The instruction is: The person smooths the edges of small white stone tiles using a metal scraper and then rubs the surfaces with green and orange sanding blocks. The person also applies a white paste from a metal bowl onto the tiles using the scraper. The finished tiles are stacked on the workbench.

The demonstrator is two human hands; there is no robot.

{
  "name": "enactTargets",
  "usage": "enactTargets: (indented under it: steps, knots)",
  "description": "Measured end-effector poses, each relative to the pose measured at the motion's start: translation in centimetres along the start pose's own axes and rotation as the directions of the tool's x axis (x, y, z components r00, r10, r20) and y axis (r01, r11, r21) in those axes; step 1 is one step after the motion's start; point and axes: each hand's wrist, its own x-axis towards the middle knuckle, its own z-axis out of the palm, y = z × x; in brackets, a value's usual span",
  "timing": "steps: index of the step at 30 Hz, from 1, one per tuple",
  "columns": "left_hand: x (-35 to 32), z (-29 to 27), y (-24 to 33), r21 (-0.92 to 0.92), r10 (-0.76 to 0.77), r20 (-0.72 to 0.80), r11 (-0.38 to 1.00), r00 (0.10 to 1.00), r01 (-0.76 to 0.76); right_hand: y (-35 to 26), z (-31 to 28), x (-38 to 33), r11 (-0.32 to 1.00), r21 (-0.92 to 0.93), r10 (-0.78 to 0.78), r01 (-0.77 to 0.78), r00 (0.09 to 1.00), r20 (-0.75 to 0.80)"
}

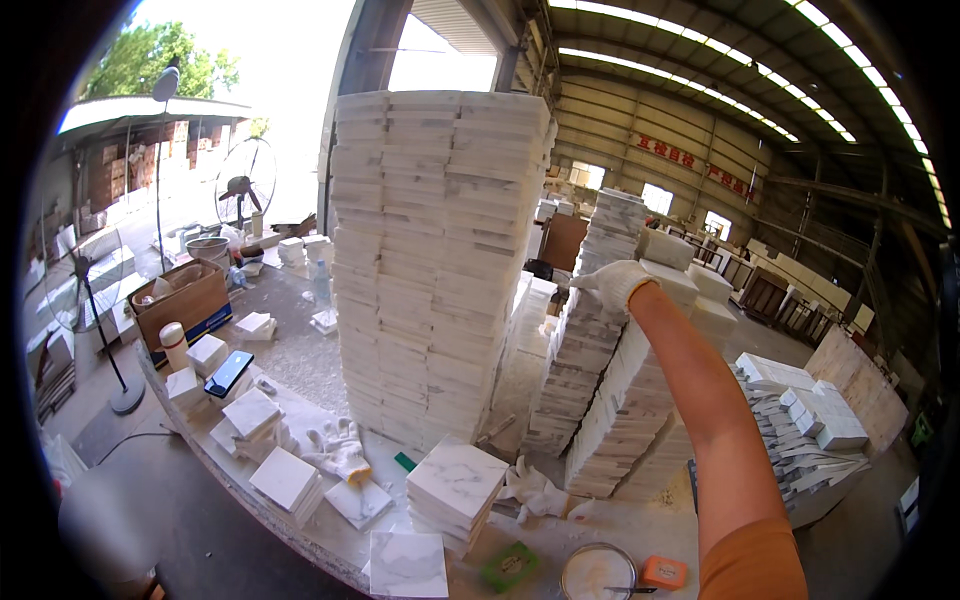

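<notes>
Head view looks down and forward, close over the worktable [250,480].

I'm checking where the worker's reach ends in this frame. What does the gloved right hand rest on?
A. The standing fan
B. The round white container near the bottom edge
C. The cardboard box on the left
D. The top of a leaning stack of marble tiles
D: the right hand, in a white glove, lies on the upper end of the leaning stack of marble tiles, far from the other things.

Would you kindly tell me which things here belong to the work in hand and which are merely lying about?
In hand: right hand in a white glove, resting on the leaning tile stack; tall tile stack beside it.

Lying about: spare gloves, phone, cardboard box, round tub, standing fan.
</notes>
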Motion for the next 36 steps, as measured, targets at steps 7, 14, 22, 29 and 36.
enactTargets:
  steps: [7,14,22,29,36]
  knots:
    - [-2.5,-0.8,0.7,-0.039,0.025,-0.07,0.999,0.997,-0.028,-1.8,-1.9,-5.2,0.994,0.105,-0.002,0.032,0.963,-0.271]
    - [-5.9,-3.6,4.1,0.074,0.234,-0.418,0.972,0.878,-0.224,-11.7,3.5,-20.1,0.437,0.675,-0.141,0.594,0.787,-0.601]
    - [-4.8,-3.3,10.1,0.548,0.626,-0.537,0.769,0.565,-0.33,-24.8,14.1,-29.6,-0.057,0.975,-0.402,0.213,0.89,-0.217]
    - [-3.2,-2.0,11.8,0.689,0.656,-0.428,0.682,0.622,-0.245,-30.7,14.9,-29.1,-0.332,0.932,-0.429,-0.147,0.903,-0.01]
    - [-3.0,-2.4,9.2,0.791,0.726,-0.37,0.573,0.58,-0.212,-32.7,17.0,-29.5,-0.22,0.964,-0.286,0.147,0.935,-0.208]
